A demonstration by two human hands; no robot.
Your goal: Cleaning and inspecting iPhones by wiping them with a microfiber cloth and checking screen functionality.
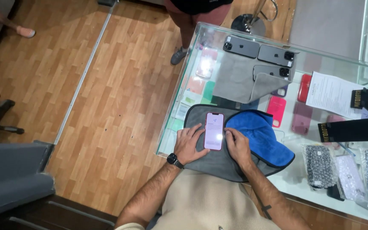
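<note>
Both hands, left [189, 144] and right [237, 145], grip loose, flat beside slim pink phone [214, 131] (glossy screen) on grey cloth [220, 164].

I see bright, even indoor light across the scene. Between my hands [211, 145] the phone screen [214, 130] is blown out by white glare. The glass desk [303, 179] beyond them carries pale reflections. Shadows are soft, focus is sharp, and the edges bend slightly.
</note>
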